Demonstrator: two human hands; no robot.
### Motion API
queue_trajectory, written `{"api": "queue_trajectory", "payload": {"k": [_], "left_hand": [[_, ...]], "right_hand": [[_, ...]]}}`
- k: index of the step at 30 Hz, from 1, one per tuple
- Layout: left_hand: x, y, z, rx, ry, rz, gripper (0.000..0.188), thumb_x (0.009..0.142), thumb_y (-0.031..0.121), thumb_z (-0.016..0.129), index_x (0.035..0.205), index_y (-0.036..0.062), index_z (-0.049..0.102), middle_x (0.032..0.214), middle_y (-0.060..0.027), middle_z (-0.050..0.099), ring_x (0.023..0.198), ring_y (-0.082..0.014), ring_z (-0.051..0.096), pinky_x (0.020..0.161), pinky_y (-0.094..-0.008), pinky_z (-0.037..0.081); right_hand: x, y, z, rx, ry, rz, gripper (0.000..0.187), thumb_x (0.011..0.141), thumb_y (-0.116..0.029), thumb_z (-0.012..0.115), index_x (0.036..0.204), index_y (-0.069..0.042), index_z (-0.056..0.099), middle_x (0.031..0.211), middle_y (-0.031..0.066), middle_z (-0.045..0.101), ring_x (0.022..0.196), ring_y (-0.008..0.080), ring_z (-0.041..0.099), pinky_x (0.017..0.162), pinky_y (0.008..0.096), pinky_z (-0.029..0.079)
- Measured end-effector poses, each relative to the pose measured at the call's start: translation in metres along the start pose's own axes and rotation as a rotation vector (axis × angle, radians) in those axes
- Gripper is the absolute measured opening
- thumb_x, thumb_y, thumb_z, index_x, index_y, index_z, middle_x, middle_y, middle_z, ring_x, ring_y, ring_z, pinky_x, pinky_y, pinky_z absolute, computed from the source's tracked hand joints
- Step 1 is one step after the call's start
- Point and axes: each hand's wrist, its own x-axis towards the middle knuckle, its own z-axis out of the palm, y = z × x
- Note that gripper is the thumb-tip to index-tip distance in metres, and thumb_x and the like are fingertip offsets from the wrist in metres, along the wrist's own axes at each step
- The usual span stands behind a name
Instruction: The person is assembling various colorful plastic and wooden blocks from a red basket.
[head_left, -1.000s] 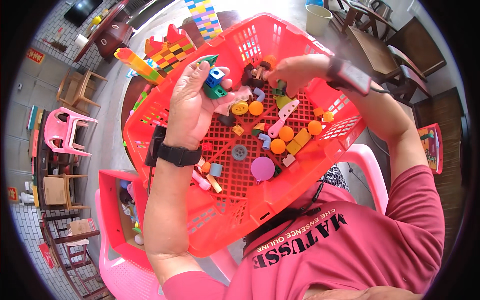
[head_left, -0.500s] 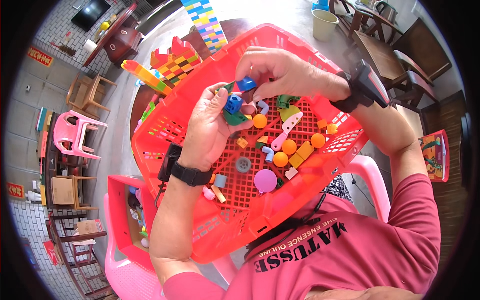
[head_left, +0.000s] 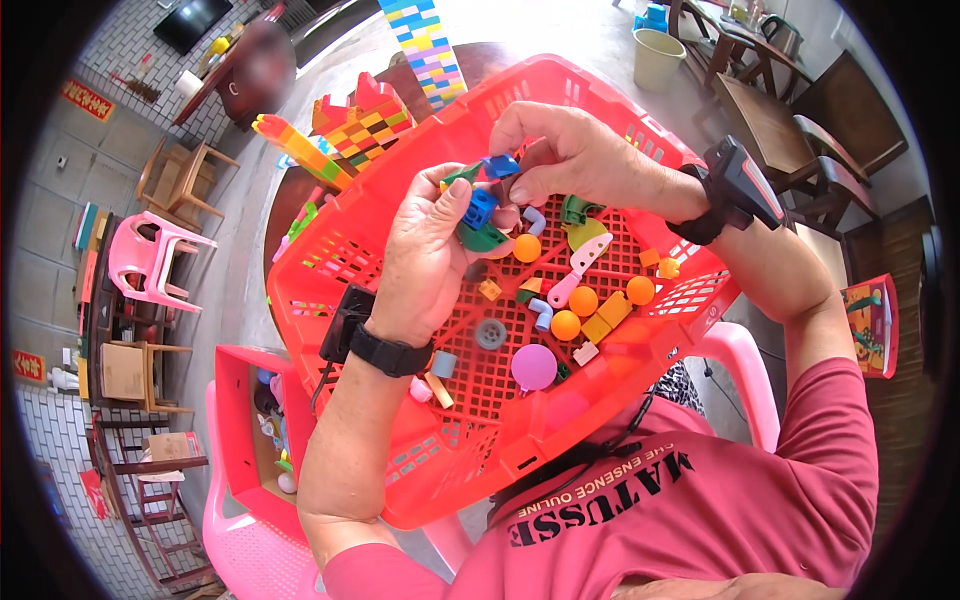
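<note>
Over the red plastic basket [head_left: 545, 455] both my hands are raised close together. My left hand [head_left: 415, 240] is closed around a blue toy block [head_left: 481, 208] with green curved pieces [head_left: 484, 239] on it. Between the fingertips of my right hand [head_left: 565, 155] is a smaller blue block [head_left: 500, 166], just above the one in my left hand. Whether the two blue blocks touch is hard to make out. Below lie orange balls [head_left: 584, 300], a pink-handled toy knife [head_left: 578, 272], yellow blocks [head_left: 606, 317], a purple disc [head_left: 534, 367] and a grey-blue cylinder [head_left: 444, 364].
Behind the basket stand a checkered block build [head_left: 368, 128] and a tall block tower [head_left: 425, 50] on a round table. A pink box of toys [head_left: 240, 400] rests on a pink chair [head_left: 255, 550] at the left. A cream bucket [head_left: 657, 62] stands far right.
The small blue block in my right fingers has tilted slightly above the block in my left hand. The whole view has shifted a little; both grips stay the same.
</note>
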Motion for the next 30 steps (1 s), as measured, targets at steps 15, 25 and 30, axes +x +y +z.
{"api": "queue_trajectory", "payload": {"k": [15,25,30], "left_hand": [[-0.002,0.002,0.002,-0.066,0.073,-0.043,0.024,0.097,0.025,0.047,0.108,0.0038,0.044,0.098,-0.0107,0.059,0.083,-0.0187,0.063,0.072,-0.0360,0.055],[0.000,-0.002,-0.002,-0.052,0.044,0.017,0.025,0.097,0.025,0.046,0.113,0.0053,0.046,0.103,-0.0093,0.059,0.091,-0.0196,0.063,0.076,-0.0376,0.056],[-0.001,-0.001,-0.004,-0.040,0.064,0.037,0.023,0.096,0.022,0.049,0.113,0.0066,0.046,0.100,-0.0086,0.059,0.090,-0.0193,0.062,0.077,-0.0387,0.057]], "right_hand": [[0.001,0.007,0.010,-0.192,0.008,-0.225,0.026,0.081,0.002,0.062,0.104,-0.005,0.054,0.097,0.0010,0.053,0.073,0.0065,0.054,0.065,0.0217,0.045],[0.005,0.010,0.007,0.095,0.110,-0.131,0.018,0.082,-0.005,0.064,0.098,0.000,0.058,0.082,0.0030,0.063,0.078,0.0074,0.059,0.069,0.0223,0.047],[0.002,-0.004,0.003,-0.044,0.035,-0.101,0.016,0.082,-0.002,0.062,0.099,-0.001,0.059,0.087,0.0021,0.063,0.080,0.0069,0.059,0.070,0.0226,0.048]]}}
